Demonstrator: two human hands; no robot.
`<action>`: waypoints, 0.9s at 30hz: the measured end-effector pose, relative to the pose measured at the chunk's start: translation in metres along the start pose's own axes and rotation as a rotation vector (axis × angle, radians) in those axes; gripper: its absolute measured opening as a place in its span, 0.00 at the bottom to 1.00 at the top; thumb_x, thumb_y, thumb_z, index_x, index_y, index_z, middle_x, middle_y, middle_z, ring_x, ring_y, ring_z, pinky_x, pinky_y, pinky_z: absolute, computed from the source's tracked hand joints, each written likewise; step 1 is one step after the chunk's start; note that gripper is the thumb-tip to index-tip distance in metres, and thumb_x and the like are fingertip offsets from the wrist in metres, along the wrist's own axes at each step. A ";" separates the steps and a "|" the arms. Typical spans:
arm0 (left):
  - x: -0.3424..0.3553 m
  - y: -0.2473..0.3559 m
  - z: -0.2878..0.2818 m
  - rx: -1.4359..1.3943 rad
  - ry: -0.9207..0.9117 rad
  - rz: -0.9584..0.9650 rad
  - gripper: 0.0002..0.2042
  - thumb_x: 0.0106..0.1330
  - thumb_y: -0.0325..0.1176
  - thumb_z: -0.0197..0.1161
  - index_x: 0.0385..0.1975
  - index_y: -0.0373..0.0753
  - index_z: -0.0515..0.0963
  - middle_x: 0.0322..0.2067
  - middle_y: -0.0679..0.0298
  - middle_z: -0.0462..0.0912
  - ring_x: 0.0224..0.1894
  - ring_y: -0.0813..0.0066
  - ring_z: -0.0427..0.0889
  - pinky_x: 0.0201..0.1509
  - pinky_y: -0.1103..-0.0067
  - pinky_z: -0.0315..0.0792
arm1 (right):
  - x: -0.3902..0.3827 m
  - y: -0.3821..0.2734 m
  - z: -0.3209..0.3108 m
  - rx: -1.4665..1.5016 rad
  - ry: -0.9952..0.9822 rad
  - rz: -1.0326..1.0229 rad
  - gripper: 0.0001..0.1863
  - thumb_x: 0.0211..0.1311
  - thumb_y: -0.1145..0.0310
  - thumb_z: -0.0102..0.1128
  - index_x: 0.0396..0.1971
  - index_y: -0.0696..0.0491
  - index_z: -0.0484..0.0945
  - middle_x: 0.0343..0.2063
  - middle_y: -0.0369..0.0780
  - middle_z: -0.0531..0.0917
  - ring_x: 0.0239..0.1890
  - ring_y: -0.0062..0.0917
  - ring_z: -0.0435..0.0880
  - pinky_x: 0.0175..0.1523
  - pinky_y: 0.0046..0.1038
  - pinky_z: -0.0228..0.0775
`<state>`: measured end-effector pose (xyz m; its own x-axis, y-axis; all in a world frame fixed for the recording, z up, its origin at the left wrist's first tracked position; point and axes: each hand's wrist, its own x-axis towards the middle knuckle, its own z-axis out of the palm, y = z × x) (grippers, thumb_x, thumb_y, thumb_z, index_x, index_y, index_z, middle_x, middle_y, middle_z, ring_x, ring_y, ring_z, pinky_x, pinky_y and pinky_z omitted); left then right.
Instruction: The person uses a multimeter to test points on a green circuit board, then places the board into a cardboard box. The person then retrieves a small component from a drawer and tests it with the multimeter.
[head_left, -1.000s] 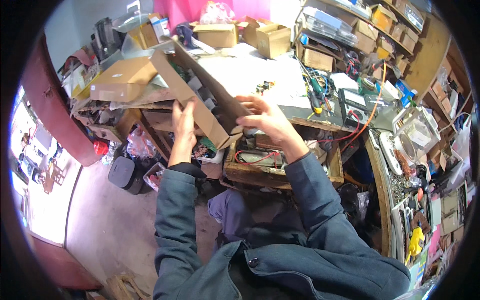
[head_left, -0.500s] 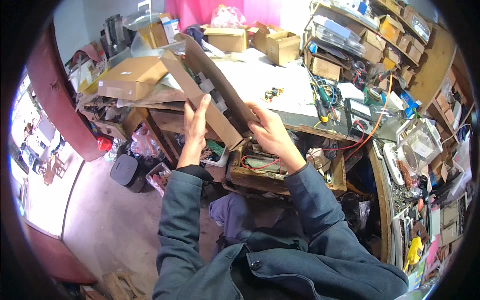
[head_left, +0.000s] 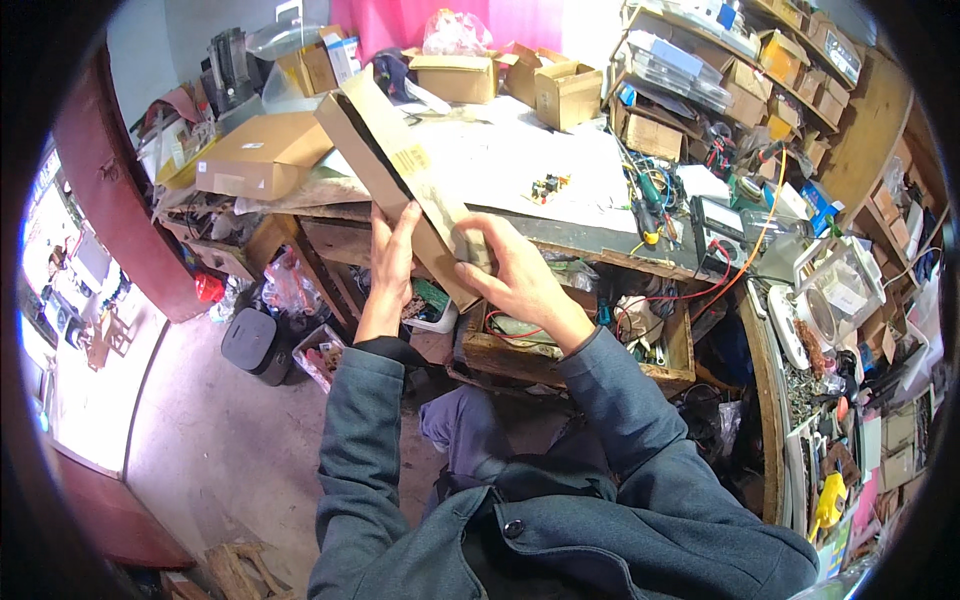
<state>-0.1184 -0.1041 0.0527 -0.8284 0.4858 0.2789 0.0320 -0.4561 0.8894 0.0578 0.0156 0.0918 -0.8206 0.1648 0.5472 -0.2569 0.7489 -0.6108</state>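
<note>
A long, narrow cardboard box is held tilted above the front edge of the workbench, between my two hands. Its lid lies nearly closed, with a thin dark gap along one long side; the contents are hidden. My left hand supports the box from its left side, thumb along the wall and fingers mostly out of sight beneath. On the other side my right hand presses on the lid near the lower end, fingers bent over the cardboard.
On the white-topped workbench lie small electronic parts and a flat cardboard box. A multimeter with cables sits at the right. Below, an open wooden drawer juts out. Crowded shelves stand at right.
The box's lid has swung down from standing open, covering the grey pieces that showed inside. My right hand has moved from the lid's edge onto its outer face, slightly left.
</note>
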 end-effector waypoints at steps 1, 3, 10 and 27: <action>-0.001 0.002 -0.002 0.003 0.001 -0.008 0.38 0.75 0.44 0.66 0.78 0.39 0.55 0.66 0.53 0.72 0.65 0.63 0.75 0.65 0.69 0.74 | 0.002 0.000 0.002 -0.015 0.034 0.005 0.34 0.61 0.69 0.69 0.68 0.52 0.71 0.65 0.54 0.76 0.67 0.46 0.78 0.68 0.39 0.71; -0.008 0.011 0.001 0.010 0.000 -0.030 0.37 0.75 0.44 0.64 0.78 0.39 0.55 0.64 0.54 0.73 0.63 0.65 0.76 0.63 0.70 0.76 | 0.003 0.002 0.004 -0.061 0.106 0.003 0.36 0.60 0.70 0.67 0.71 0.52 0.68 0.62 0.55 0.78 0.65 0.49 0.79 0.68 0.41 0.72; -0.007 -0.007 -0.025 -0.263 -0.004 -0.064 0.24 0.72 0.41 0.58 0.66 0.42 0.67 0.55 0.62 0.77 0.58 0.68 0.79 0.60 0.69 0.77 | 0.010 0.004 -0.003 -0.116 0.220 0.018 0.38 0.54 0.74 0.65 0.69 0.49 0.73 0.57 0.51 0.82 0.60 0.46 0.82 0.67 0.38 0.73; -0.009 0.002 -0.012 -0.183 0.032 -0.074 0.41 0.68 0.47 0.75 0.73 0.39 0.57 0.65 0.54 0.72 0.65 0.62 0.76 0.67 0.63 0.75 | 0.011 -0.016 0.010 -0.285 -0.007 -0.037 0.44 0.50 0.69 0.78 0.71 0.47 0.71 0.63 0.50 0.76 0.62 0.48 0.79 0.65 0.42 0.76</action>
<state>-0.1175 -0.1184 0.0480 -0.8421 0.5005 0.2007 -0.1297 -0.5492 0.8255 0.0479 -0.0012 0.1021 -0.8170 0.1308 0.5616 -0.1331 0.9049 -0.4044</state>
